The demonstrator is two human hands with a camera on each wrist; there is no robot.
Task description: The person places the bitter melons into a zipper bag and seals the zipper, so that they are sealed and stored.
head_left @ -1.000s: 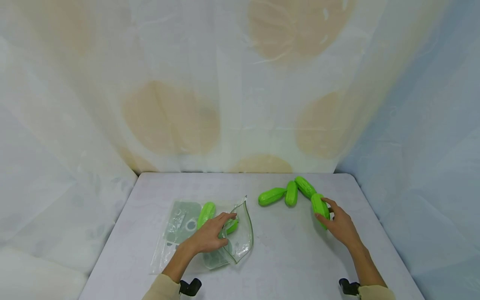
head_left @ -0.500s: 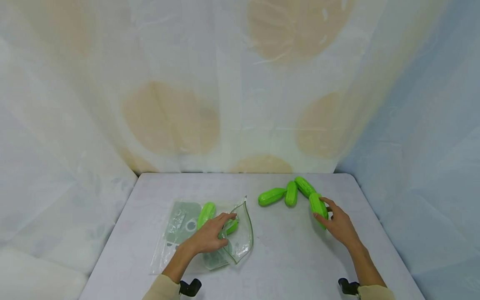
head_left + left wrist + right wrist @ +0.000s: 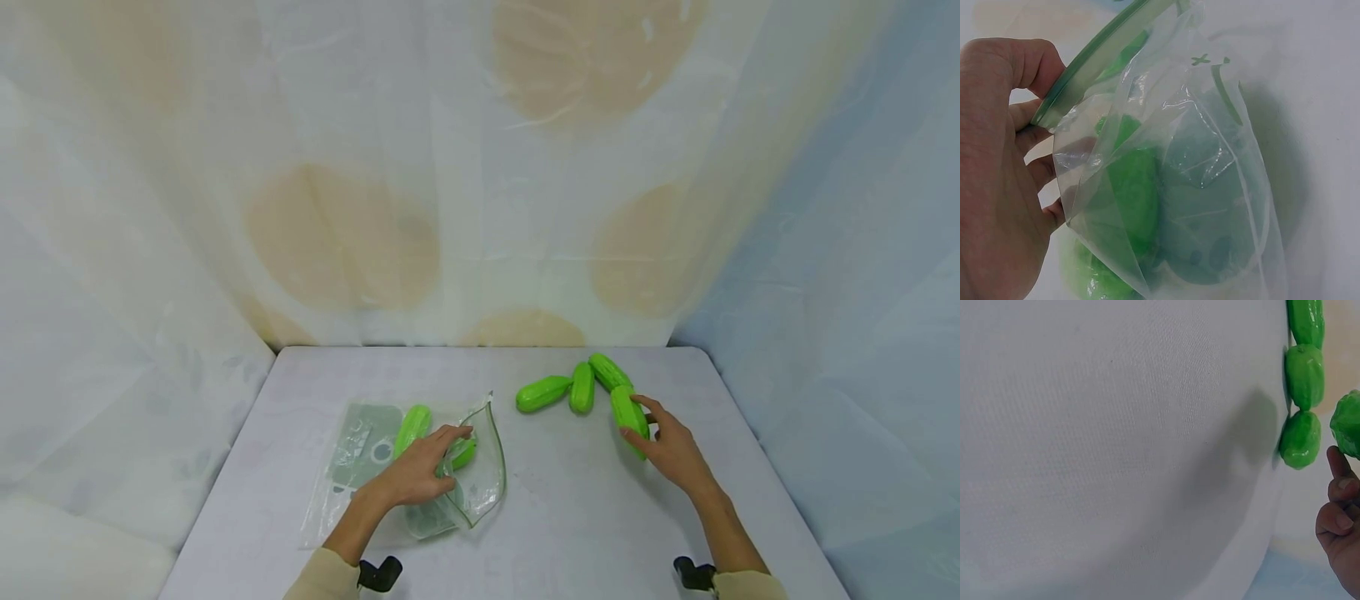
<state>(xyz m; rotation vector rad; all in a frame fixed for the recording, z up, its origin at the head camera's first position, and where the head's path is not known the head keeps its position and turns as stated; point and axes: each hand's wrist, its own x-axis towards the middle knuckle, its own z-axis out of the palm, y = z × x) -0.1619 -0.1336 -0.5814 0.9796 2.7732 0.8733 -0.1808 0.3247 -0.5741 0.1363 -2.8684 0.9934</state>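
In the head view my left hand (image 3: pixel 420 475) grips the rim of a clear zip bag (image 3: pixel 491 479) and keeps its mouth gaping. The left wrist view shows thumb and fingers on the bag's green zip edge (image 3: pixel 1088 62). Inside the bag lie a green cucumber (image 3: pixel 412 427) and a second cucumber (image 3: pixel 465 455), partly hidden by the hand. My right hand (image 3: pixel 678 457) holds another bright green cucumber (image 3: pixel 627 412) between thumb and fingers, its shadow falling on the table. In the right wrist view only part of this cucumber (image 3: pixel 1349 425) shows.
Three more cucumbers lie end to end near the table's back: a left one (image 3: pixel 543 393), a middle one (image 3: pixel 582 387) and a right one (image 3: pixel 609 372). The white table (image 3: pixel 555 533) meets patterned curtains (image 3: pixel 480 208) behind and at both sides.
My right hand has moved a little to the left with the cucumber in its grip. The left hand and the bag have stayed in place.
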